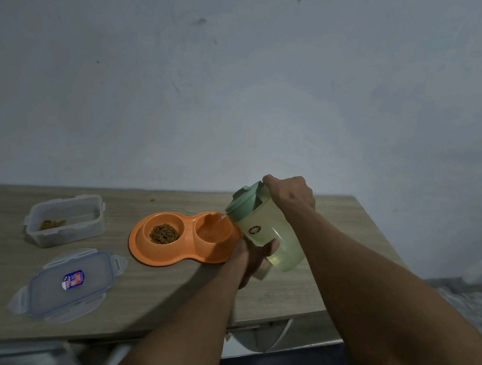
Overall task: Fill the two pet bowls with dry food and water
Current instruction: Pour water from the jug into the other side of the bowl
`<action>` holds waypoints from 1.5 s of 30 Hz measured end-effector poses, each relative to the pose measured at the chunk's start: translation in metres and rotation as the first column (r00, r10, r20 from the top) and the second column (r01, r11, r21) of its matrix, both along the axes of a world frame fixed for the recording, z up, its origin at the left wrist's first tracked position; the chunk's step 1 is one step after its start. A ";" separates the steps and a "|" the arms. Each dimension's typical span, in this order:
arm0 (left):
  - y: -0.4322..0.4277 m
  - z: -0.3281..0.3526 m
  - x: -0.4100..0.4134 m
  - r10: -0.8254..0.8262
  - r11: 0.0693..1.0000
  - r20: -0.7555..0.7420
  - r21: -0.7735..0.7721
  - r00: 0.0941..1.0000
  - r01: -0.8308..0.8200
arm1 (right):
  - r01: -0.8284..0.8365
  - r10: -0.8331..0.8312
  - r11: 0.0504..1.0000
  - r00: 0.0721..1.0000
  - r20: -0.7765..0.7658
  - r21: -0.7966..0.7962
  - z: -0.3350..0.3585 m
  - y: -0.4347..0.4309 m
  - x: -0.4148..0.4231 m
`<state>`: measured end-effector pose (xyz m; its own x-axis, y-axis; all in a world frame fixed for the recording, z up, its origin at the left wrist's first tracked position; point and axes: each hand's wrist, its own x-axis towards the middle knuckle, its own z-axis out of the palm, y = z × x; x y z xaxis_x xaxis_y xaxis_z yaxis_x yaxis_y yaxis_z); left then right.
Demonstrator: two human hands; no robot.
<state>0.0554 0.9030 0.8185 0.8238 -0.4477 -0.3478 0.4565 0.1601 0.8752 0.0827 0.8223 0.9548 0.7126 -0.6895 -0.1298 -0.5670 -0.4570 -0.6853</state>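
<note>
An orange double pet bowl (pixel 166 256) lies on the wooden table. Its left well holds brown dry food (pixel 164 233). Its right well (pixel 212 230) is catching a thin stream of water from a pale green jug (pixel 261 229) with a green lid, tilted to the left above it. My right hand (pixel 290 192) grips the jug at its top, by the handle side. My left hand (pixel 255 259) supports the jug's base from below, thumb on its side.
A clear plastic container (pixel 65 219) with a little dry food stands at the table's left. Its clip lid (pixel 70 283) lies flat in front of it. The wall rises just behind the table (pixel 281 299); the table's front edge runs below my forearms.
</note>
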 end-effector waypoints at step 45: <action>0.003 0.009 -0.005 -0.027 0.998 0.086 -0.048 0.996 0.031 | -0.025 0.025 1.000 1.000 -0.008 -0.001 0.013 0.001 -0.003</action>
